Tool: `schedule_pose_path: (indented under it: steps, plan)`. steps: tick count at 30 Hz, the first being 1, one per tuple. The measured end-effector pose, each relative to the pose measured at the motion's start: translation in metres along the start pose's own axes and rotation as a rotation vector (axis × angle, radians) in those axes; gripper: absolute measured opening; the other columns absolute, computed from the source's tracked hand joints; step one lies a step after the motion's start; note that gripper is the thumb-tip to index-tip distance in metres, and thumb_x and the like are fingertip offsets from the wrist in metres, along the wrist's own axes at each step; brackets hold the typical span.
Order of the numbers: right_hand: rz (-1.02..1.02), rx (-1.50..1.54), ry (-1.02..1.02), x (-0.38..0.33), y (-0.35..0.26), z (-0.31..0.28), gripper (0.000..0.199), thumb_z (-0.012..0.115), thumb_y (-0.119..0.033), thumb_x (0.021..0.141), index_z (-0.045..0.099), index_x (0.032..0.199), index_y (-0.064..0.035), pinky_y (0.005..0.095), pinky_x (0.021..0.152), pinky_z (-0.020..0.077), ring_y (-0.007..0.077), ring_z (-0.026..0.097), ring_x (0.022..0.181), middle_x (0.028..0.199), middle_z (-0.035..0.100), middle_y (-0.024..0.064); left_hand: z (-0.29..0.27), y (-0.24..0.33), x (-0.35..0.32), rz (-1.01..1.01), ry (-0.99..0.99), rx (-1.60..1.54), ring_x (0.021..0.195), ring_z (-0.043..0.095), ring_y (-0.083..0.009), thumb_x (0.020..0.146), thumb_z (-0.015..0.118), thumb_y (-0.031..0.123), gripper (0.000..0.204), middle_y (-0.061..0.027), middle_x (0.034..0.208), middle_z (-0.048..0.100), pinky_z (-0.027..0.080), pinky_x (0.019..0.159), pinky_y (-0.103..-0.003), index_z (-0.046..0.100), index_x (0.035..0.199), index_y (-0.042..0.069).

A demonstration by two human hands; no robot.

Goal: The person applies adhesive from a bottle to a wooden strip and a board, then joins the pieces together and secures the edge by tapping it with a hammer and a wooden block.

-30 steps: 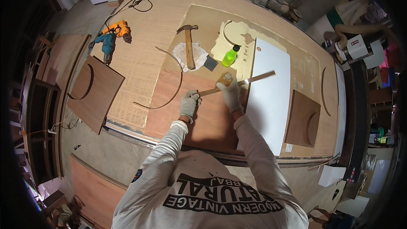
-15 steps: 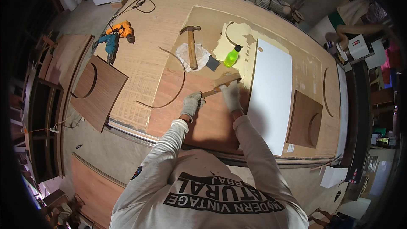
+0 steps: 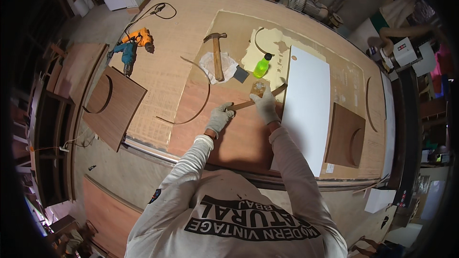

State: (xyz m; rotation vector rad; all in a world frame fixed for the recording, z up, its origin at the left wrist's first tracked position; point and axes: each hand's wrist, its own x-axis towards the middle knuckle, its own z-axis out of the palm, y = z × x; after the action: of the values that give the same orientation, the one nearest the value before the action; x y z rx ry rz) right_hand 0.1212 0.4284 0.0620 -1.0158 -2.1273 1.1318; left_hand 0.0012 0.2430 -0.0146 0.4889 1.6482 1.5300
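Left hand (image 3: 219, 118), right hand (image 3: 264, 106), gloved, each grip clenched on thin curved wood strip (image 3: 258, 99) over reddish veneer panel (image 3: 229, 134).

Single head view — steeply down over workbench (image 3: 181, 33), fairly near

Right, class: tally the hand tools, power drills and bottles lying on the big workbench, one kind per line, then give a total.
Wooden-handled claw hammer: 1
Power drills: 2, one orange and one teal
Lime-green plastic bottle with dark cap: 1
Total: 4
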Motion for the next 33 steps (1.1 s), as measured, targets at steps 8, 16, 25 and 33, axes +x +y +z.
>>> schedule_pose_path:
  steps: [8,16,25,33]
  plan:
    - [0.032,0.007,-0.010,-0.021,0.001,0.022,0.062,0.087,-0.023,0.082,0.056,0.129,0.0027,0.0435,0.092,0.0575,0.0352,0.072,0.105,0.116,0.073,0.0214,-0.002,-0.023,0.014,0.000,0.015,-0.035,0.075,0.069,-0.0131,0.092,0.072,0.003,0.042,-0.0075,0.092,0.076,0.055,0.068,-0.027,0.067,0.133,-0.005]
    - [0.208,0.021,-0.058,-0.030,-0.036,0.000,0.063,0.086,-0.022,0.083,0.054,0.132,0.0016,0.0433,0.094,0.0566,0.0377,0.071,0.109,0.115,0.072,0.0229,-0.002,-0.034,0.009,-0.066,0.074,-0.137,0.072,0.069,-0.0115,0.091,0.076,0.005,0.045,-0.0063,0.086,0.075,0.054,0.065,-0.025,0.066,0.133,-0.007]
    - [0.076,0.157,0.090,-0.017,-0.001,-0.003,0.062,0.084,-0.014,0.084,0.054,0.135,0.0030,0.0422,0.092,0.0572,0.0352,0.071,0.108,0.119,0.071,0.0208,-0.001,-0.021,0.010,-0.007,0.047,-0.031,0.075,0.072,-0.0157,0.091,0.075,0.000,0.040,-0.0101,0.092,0.075,0.057,0.065,-0.026,0.066,0.129,-0.007]
    - [0.141,0.024,-0.005,-0.008,-0.007,0.008,0.067,0.087,-0.022,0.080,0.055,0.133,0.0020,0.0431,0.089,0.0582,0.0357,0.072,0.105,0.114,0.072,0.0240,-0.004,-0.018,0.014,-0.166,0.067,-0.141,0.075,0.073,-0.0172,0.093,0.073,-0.004,0.036,-0.0117,0.093,0.075,0.057,0.063,-0.026,0.064,0.128,-0.006]
